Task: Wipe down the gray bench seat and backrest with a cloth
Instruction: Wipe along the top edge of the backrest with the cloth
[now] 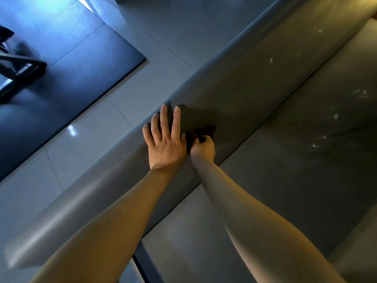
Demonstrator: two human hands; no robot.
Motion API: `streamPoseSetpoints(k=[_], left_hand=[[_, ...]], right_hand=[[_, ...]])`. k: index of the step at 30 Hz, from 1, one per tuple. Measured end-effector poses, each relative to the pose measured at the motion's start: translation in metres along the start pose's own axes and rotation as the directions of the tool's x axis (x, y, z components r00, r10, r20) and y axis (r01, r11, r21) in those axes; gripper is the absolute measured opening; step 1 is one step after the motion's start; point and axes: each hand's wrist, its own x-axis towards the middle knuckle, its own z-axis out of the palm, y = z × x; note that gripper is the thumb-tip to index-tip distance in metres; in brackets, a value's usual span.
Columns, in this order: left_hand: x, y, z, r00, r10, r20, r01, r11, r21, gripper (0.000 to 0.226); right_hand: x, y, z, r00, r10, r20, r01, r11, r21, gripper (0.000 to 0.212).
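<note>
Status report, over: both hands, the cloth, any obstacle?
Left hand flat on backrest, fingers spread. Right hand grips dark cloth against backrest. Nothing in the way; pale marks on seat.

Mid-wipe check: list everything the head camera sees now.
Padded gray bench backrest: one, gray, diagonal through centre.
Gray bench seat: one, gray, right of backrest.
Crumpled dark brown cloth: one, brown, on backrest.
Whitish smudges: several, white, seat and backrest, right.
Rectangular floor mat: one, dark, left.
Metal frame: one, dark, on mat, upper left.
Glossy floor tiles: many, pale gray, beyond backrest.
Left hand: one, flat on backrest top.
Right hand: one, grips cloth.
</note>
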Motion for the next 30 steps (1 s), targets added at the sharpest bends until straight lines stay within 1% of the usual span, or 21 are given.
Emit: streamPoseSetpoints(k=[2,4,6,7,8,9,11,13,14,15,16,17,19,20,22,24,26,27,28,29,30], left_hand=[[0.0,0.0,-0.002,1.0,0.005,0.002,-0.005,1.0,0.009,0.078],[-0.001,-0.001,-0.003,1.0,0.01,0.013,-0.01,1.0,0.015,0.082],[-0.002,-0.002,-0.003,1.0,0.015,0.021,-0.015,1.0,0.014,0.085],[-0.002,-0.002,-0.004,1.0,0.015,0.023,-0.015,1.0,0.015,0.084],[-0.002,-0.002,-0.004,1.0,0.018,0.02,-0.018,1.0,0.014,0.083],[-0.001,-0.002,-0.003,1.0,0.021,0.015,-0.022,1.0,0.012,0.083],[-0.001,-0.002,-0.001,1.0,0.017,0.003,-0.017,1.0,0.004,0.081],[0.0,-0.002,-0.001,1.0,0.007,0.006,-0.007,1.0,-0.002,0.079],[-0.001,-0.002,-0.002,1.0,0.005,0.01,-0.004,1.0,-0.008,0.079],[-0.001,-0.003,-0.002,1.0,0.006,0.013,-0.006,1.0,-0.018,0.079],[-0.001,-0.003,-0.002,1.0,0.008,0.016,-0.007,1.0,-0.029,0.078],[-0.001,-0.003,-0.002,1.0,0.006,0.019,-0.005,0.999,-0.036,0.078],[-0.002,-0.004,-0.001,1.0,0.016,0.011,-0.015,0.999,-0.044,0.078],[-0.003,-0.005,0.0,1.0,0.021,0.007,-0.02,0.999,-0.048,0.078],[-0.004,-0.005,0.001,1.0,0.019,-0.008,-0.019,0.999,-0.045,0.078],[-0.004,-0.005,0.001,0.999,0.013,-0.033,-0.014,0.999,-0.036,0.076],[-0.005,0.0,0.003,0.999,0.002,-0.034,-0.004,0.999,-0.053,0.075],[-0.007,0.003,0.003,1.0,-0.007,-0.023,0.006,0.997,-0.071,0.075],[-0.009,0.007,0.003,1.0,-0.022,-0.007,0.021,0.995,-0.093,0.074],[-0.011,0.01,0.002,0.999,-0.038,0.01,0.038,0.993,-0.115,0.073],[-0.012,0.014,-0.001,0.998,-0.051,0.031,0.055,0.99,-0.132,0.072]], right_hand=[[0.004,-0.008,-0.007,0.999,0.035,0.012,-0.035,0.999,0.003,0.026],[0.01,-0.025,-0.014,0.997,-0.057,-0.047,0.061,0.995,0.08,0.024],[0.016,-0.045,-0.018,0.978,-0.156,-0.139,0.186,0.955,0.233,0.022],[0.017,-0.053,-0.017,0.971,-0.169,-0.167,0.212,0.934,0.289,0.02],[0.018,-0.055,-0.014,0.969,-0.172,-0.177,0.22,0.928,0.3,0.019],[0.018,-0.051,-0.009,0.971,-0.166,-0.172,0.207,0.944,0.256,0.022],[0.014,-0.027,0.001,0.986,-0.111,-0.123,0.124,0.987,0.1,0.026],[0.009,0.007,0.008,1.0,0.01,-0.013,-0.01,1.0,0.005,0.016],[0.004,0.018,0.007,0.998,0.049,0.05,-0.047,0.998,-0.036,0.011],[0.002,0.023,0.004,0.996,0.042,0.074,-0.037,0.997,-0.066,0.01],[0.003,0.021,0.0,0.998,-0.007,0.068,0.012,0.998,-0.064,0.013],[0.005,0.013,-0.005,0.997,-0.071,0.025,0.072,0.997,-0.032,0.016],[0.009,-0.017,-0.017,0.975,-0.195,-0.11,0.208,0.971,0.115,0.022],[0.012,-0.033,-0.022,0.96,-0.241,-0.144,0.264,0.951,0.162,0.025],[0.015,-0.052,-0.023,0.938,-0.305,-0.164,0.332,0.926,0.177,0.026],[0.015,-0.047,-0.014,0.946,-0.292,-0.139,0.305,0.949,0.083,0.025],[0.011,-0.024,-0.006,0.974,-0.188,-0.122,0.193,0.981,0.026,0.027],[0.01,-0.011,-0.002,0.994,-0.085,-0.061,0.09,0.993,0.077,0.025],[0.003,-0.003,-0.001,0.999,-0.033,-0.015,0.034,0.995,0.09,0.023],[-0.002,0.005,-0.004,0.997,0.059,0.046,-0.066,0.985,0.158,0.022],[-0.008,0.01,-0.011,0.99,0.098,0.098,-0.115,0.975,0.191,0.018]])
